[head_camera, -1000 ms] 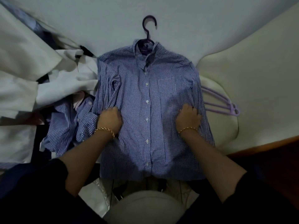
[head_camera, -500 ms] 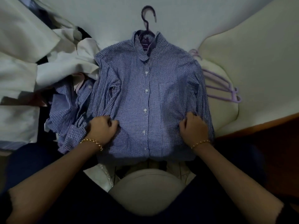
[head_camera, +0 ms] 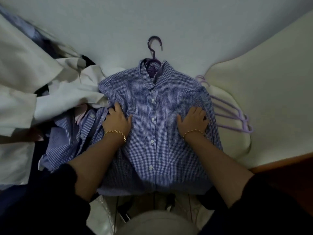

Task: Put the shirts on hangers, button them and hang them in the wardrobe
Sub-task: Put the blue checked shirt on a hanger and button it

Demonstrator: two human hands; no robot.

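A bed (head_camera: 169,22) covered in a pale sheet is seen to fill the upper part of the view. Along its left side a heap of pale garments (head_camera: 22,78) is piled, and on the right a cream cushion (head_camera: 262,90) is laid against the sheet.

In the middle of the bed a blue checked shirt (head_camera: 160,141) is spread flat, front upward, with its collar away from the person and its hem near the body. Its placket is seen closed down the front, and both sleeves are folded in along the sides. Just beside it on the left, partly under its sleeve, a blue striped shirt (head_camera: 67,139) is crumpled. A bunch of lilac hangers (head_camera: 233,116) is laid on the cushion, just right of the checked shirt.

The left hand (head_camera: 116,121) is placed on the shirt's left sleeve; its fingers (head_camera: 116,106) are bent and clamped on a fold of the sleeve cloth, the thumb held out toward the placket. The right hand (head_camera: 193,121) is laid on the opposite sleeve, its fingers (head_camera: 199,111) apart and pressed onto the cloth; whether their tips are tucked under the edge cannot be told.

A dark purple hanger (head_camera: 153,46) is set inside the shirt, its hook shown above the collar on the sheet. A gold bracelet (head_camera: 116,133) is worn on each wrist. White buttons (head_camera: 153,119) are lined down the placket.
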